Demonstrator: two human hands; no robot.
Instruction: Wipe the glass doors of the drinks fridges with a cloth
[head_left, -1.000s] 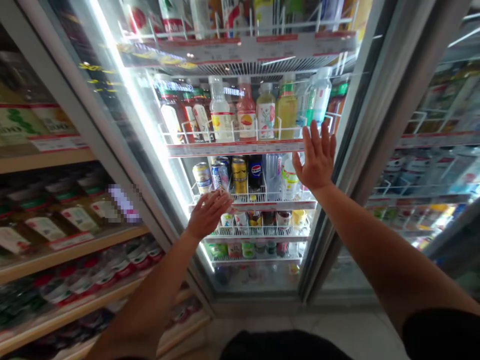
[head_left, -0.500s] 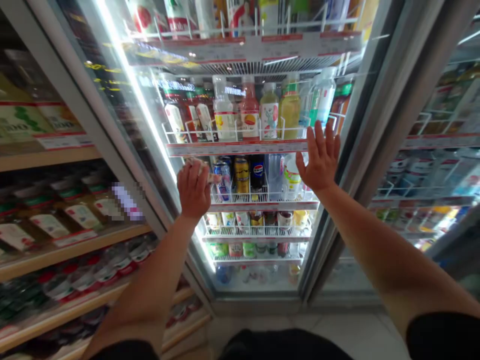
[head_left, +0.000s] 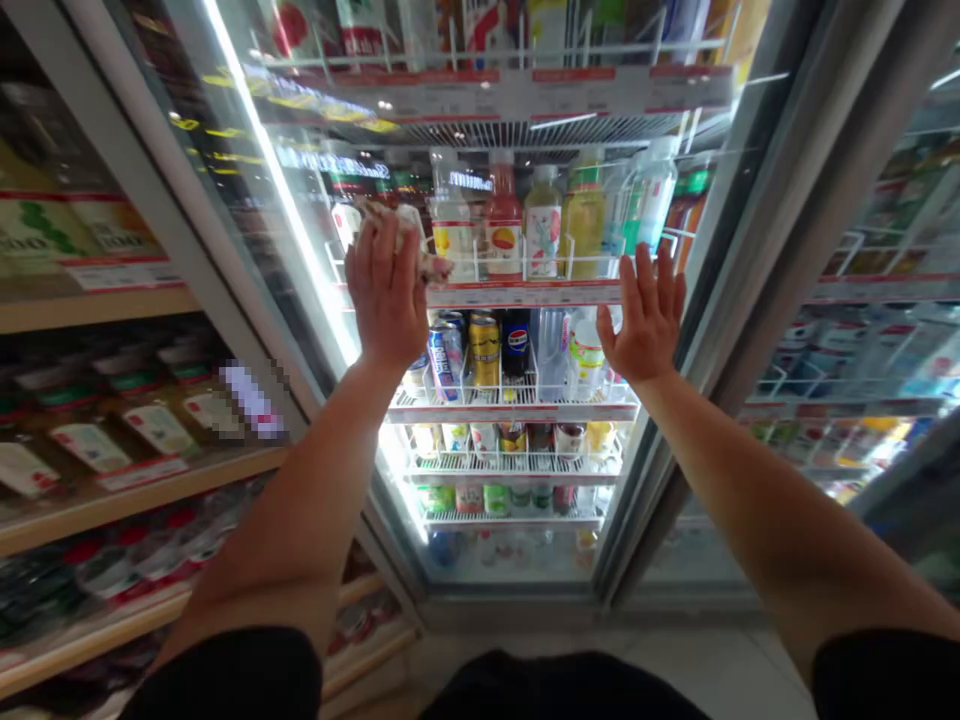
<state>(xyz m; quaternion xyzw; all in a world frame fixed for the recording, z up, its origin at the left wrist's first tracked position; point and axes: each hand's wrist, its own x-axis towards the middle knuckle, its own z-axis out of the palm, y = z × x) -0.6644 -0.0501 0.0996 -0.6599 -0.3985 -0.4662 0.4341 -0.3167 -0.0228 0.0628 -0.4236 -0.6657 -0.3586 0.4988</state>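
A crumpled, pale patterned cloth (head_left: 436,268) is bunched under my left hand (head_left: 386,295), its edges showing past the fingertips and on the right side. That hand presses it against the glass door (head_left: 495,555) of a lit drinks cooler, over the left part of the bottle shelf. My right hand (head_left: 645,315) lies with fingers spread against the same glass, near the right frame, and holds nothing. Behind the glass stand a pink bottle (head_left: 502,225), a yellow bottle (head_left: 582,225), a gold can (head_left: 484,350) and a blue can (head_left: 445,358) on wire shelves.
Wooden shelves (head_left: 90,510) with rows of bottles run along the left side. A metal door frame (head_left: 780,250) separates this door from another cooler door at the right. Light floor tiles (head_left: 675,655) lie below the cooler.
My left hand has slid up the glass with the cloth, from the can shelf's height to the bottle shelf's. My right hand stays in nearly the same place.
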